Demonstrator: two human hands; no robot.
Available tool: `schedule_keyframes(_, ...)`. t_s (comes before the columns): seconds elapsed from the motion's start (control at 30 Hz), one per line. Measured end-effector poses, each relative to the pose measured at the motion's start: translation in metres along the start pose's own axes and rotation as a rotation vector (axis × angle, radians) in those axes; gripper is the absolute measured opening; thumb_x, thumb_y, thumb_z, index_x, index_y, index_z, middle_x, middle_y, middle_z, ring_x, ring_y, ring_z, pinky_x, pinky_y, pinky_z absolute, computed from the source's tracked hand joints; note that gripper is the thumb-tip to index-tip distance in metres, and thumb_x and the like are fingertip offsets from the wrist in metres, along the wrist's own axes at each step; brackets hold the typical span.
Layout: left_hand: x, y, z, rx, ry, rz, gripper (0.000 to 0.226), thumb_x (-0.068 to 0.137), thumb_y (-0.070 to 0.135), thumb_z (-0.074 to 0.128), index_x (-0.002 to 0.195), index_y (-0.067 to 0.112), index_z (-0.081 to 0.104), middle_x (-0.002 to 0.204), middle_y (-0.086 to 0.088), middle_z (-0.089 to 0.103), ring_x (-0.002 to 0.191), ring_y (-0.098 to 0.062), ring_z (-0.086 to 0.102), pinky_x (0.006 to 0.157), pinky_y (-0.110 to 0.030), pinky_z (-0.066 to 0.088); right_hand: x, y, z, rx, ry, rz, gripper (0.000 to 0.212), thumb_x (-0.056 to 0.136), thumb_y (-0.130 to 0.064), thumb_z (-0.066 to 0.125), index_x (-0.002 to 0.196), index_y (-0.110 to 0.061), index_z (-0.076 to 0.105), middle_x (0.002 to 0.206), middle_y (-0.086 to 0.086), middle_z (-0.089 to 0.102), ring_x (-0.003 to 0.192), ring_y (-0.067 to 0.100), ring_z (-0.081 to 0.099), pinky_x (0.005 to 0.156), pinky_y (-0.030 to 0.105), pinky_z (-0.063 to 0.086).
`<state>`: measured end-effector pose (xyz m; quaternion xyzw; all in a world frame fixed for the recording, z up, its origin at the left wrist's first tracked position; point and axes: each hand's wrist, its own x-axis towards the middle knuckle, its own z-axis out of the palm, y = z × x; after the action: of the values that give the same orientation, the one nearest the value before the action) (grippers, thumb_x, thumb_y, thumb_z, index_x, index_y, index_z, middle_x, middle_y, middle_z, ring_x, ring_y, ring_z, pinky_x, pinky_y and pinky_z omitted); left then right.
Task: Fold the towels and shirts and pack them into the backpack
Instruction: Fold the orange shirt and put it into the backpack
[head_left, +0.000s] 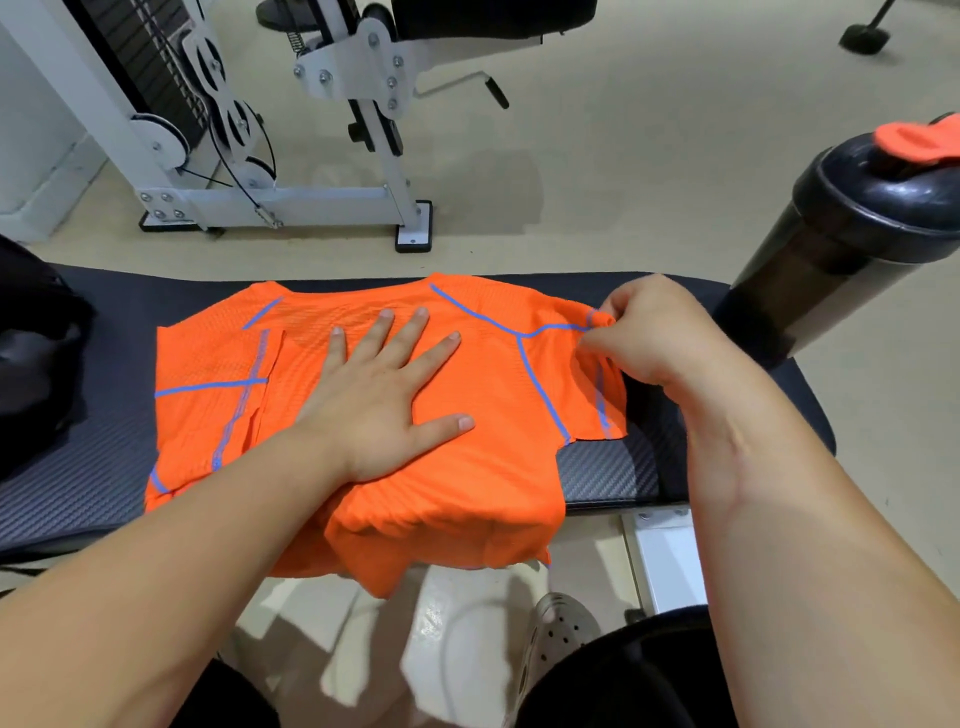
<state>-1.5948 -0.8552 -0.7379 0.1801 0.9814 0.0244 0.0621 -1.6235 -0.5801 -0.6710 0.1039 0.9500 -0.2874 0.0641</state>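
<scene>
An orange shirt (483, 467) with blue seams lies spread across the black padded bench (613, 473), its hem hanging over the near edge. Its left sleeve is folded inward over the body. My left hand (384, 395) presses flat on the shirt's middle, fingers spread. My right hand (649, 327) pinches the edge of the right sleeve near the bench's far side. A black backpack (36, 353) sits at the left end of the bench, only partly in view.
A dark shaker bottle (841, 239) with an orange cap stands on the bench's right end, close to my right hand. A white weight machine (249, 156) stands on the floor beyond the bench. My shoe (558, 634) and knees are below the near edge.
</scene>
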Motion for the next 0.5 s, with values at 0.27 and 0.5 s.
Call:
schedule_keyframes(0.27,-0.001,-0.001,-0.001,-0.023,0.005,0.003,0.096,0.073,0.093,0.013,0.157,0.048,-0.002,0.169,0.009,-0.011,0.156,-0.023,-0.009,0.121,-0.063,0.002,-0.001,-0.001,0.009,0.285,0.100,-0.053,0.014,0.077,-0.017,0.061,0.084,-0.007,0.069,0.077,0.008,0.072,0.077,0.028,0.067,0.068,0.043,0.055)
schedule_keyframes(0.5,-0.001,-0.001,-0.001,-0.066,0.024,0.000,0.100,0.073,0.093,0.021,0.158,0.045,0.003,0.169,0.008,-0.007,0.156,-0.023,-0.006,0.122,-0.062,0.002,-0.006,-0.040,0.032,0.338,0.140,-0.233,0.012,0.087,-0.026,0.070,0.095,-0.018,0.073,0.070,-0.002,0.068,0.065,0.012,0.063,0.063,0.032,0.047)
